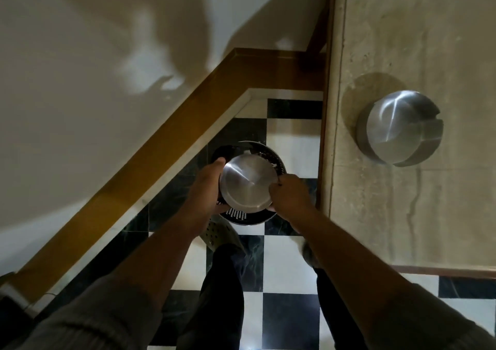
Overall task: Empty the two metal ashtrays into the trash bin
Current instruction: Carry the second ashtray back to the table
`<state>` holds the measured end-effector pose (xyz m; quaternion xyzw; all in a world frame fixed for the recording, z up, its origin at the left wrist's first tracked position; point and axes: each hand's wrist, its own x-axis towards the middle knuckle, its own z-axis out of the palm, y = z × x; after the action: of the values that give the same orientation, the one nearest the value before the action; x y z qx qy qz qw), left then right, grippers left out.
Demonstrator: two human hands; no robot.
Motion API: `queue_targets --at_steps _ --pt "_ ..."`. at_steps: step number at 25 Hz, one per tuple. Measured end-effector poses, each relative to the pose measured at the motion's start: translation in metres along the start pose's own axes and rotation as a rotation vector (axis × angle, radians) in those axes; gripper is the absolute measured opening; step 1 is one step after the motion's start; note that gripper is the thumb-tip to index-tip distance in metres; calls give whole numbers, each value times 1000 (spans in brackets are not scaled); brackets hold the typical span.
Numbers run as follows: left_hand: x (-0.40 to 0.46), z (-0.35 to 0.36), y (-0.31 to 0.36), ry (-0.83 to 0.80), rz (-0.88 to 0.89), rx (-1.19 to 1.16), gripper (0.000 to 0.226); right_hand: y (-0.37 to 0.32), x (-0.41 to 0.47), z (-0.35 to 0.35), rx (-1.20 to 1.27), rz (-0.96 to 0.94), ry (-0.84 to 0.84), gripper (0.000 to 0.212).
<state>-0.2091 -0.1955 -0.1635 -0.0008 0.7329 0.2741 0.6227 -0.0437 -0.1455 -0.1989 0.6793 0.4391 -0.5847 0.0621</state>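
Ashtray [248,183] upside down btwn both hands, over trash bin [279,161].

Both forearms reach forward and down; the left hand [208,179] and right hand [291,195] curl closed, facing each other.

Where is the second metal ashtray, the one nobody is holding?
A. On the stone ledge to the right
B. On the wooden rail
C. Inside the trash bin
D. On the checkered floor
A: the second ashtray rests on the stone ledge, apart from both hands.
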Motion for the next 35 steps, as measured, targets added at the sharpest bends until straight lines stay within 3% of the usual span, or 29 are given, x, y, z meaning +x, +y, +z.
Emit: queue_targets --at_steps 3,8,11,17,20,27,35 --pt "-18 8 7 4 59 -27 40 -10 -12 -13 -29 -85 12 27" --pt "-64 35 40 15 169 -59 54 -33 -42 -74 -4 -223 75 25" --pt "-106 79 72 -18 254 -35 34 -39 -72 -133 106 -233 137 23" --pt "-165 189 116 -143 266 88 44 -21 -112 -253 194 -165 250 22" --pt "-179 246 120 -162 300 99 37 3 -109 -303 229 -139 289 24" --pt "-156 367 102 -143 182 55 34 63 -68 -386 171 -87 430 21" --pt "-124 412 80 -78 95 64 23 101 -17 -391 119 -66 379 20"
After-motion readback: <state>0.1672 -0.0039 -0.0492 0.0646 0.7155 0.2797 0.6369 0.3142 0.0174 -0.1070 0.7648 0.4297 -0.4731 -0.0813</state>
